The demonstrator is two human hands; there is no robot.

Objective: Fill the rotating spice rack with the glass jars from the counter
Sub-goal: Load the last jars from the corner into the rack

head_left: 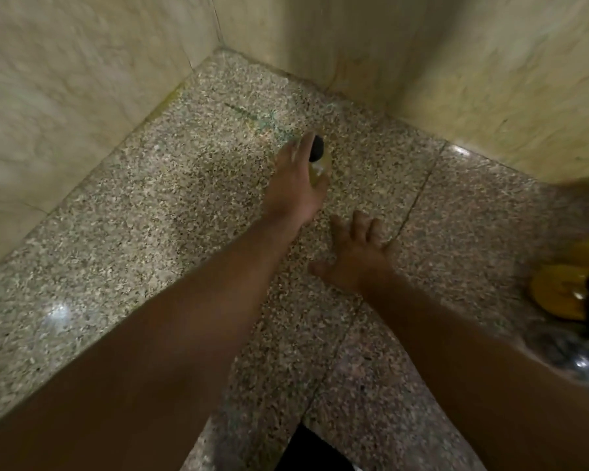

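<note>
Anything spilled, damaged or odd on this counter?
A greenish streak marks the counter near the back corner, beyond the jar in the left hand; it looks like a stain. Nothing else stands out, though the picture is blurred.

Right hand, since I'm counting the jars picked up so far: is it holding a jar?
No, the right hand lies with fingers spread on the granite counter and holds nothing.

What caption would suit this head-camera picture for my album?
Left hand grips a small black-lidded glass jar at the speckled granite counter; right hand rests flat on it.
</note>
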